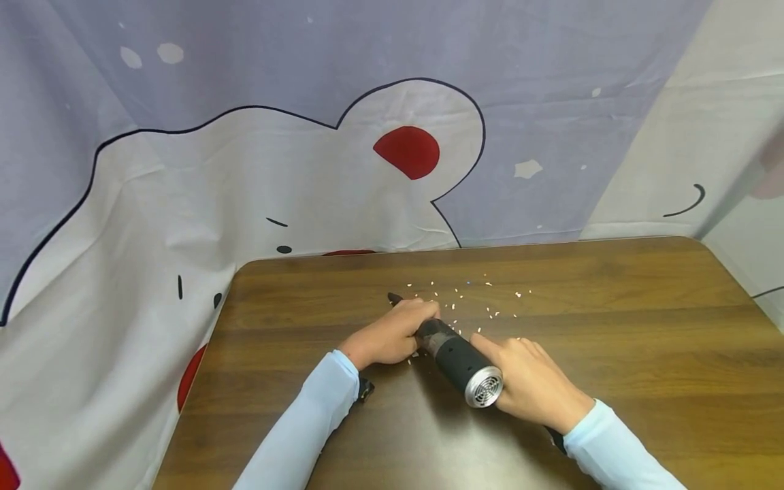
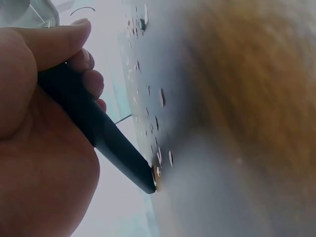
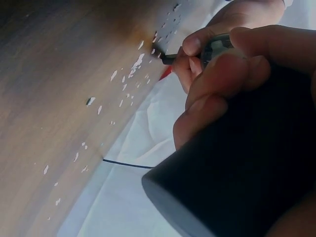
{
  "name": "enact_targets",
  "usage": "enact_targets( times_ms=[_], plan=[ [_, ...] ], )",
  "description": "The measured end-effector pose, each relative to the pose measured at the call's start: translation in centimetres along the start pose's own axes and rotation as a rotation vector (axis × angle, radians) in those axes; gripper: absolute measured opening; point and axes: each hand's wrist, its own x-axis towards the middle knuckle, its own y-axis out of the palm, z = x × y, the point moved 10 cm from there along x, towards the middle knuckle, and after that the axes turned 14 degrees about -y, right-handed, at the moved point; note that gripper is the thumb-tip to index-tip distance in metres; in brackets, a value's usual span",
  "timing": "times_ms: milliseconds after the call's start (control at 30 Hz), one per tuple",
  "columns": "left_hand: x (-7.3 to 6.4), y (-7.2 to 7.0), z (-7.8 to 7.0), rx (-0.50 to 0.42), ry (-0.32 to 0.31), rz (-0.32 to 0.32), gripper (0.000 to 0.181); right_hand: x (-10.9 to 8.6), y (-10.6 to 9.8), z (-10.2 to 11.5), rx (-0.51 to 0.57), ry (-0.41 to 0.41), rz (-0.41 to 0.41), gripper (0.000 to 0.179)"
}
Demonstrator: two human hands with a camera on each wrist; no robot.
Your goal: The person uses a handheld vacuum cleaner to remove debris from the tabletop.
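Note:
A black handheld vacuum cleaner (image 1: 461, 363) with a silver vented end and a see-through section lies tilted between both hands over the table. My right hand (image 1: 533, 378) grips its body from the right side. At the front, my left hand (image 1: 392, 335) holds the base of the narrow black nozzle (image 2: 116, 140), thumb and fingers curled round it. The nozzle's tip is right at the tabletop beside small white scraps (image 3: 137, 65) in the left wrist view. Much of the nozzle is hidden behind the left hand in the head view.
More white scraps (image 1: 518, 295) are scattered on the wooden table (image 1: 643, 327), mostly beyond the hands. A printed curtain (image 1: 275, 177) hangs along the table's back and left edges. Dark straps show at both wrists, beside the light blue sleeves (image 1: 300, 425).

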Motion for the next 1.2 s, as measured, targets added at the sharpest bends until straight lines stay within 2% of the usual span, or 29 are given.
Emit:
enact_targets(
  times_ms=[500,833,1200],
  plan=[
    [1.2,0.4,-0.6,0.001,0.032,0.009,0.029,-0.6,-0.6,-0.5,-0.032,0.030,-0.007,0.037],
    [1.9,0.6,-0.8,-0.005,0.042,0.009,0.037,-0.6,-0.9,-1.0,-0.034,0.044,0.000,0.037],
    [1.6,0.6,-1.4,-0.011,0.035,-0.018,0.030,-0.8,-1.4,-0.9,-0.025,0.024,0.003,0.037]
  ],
)
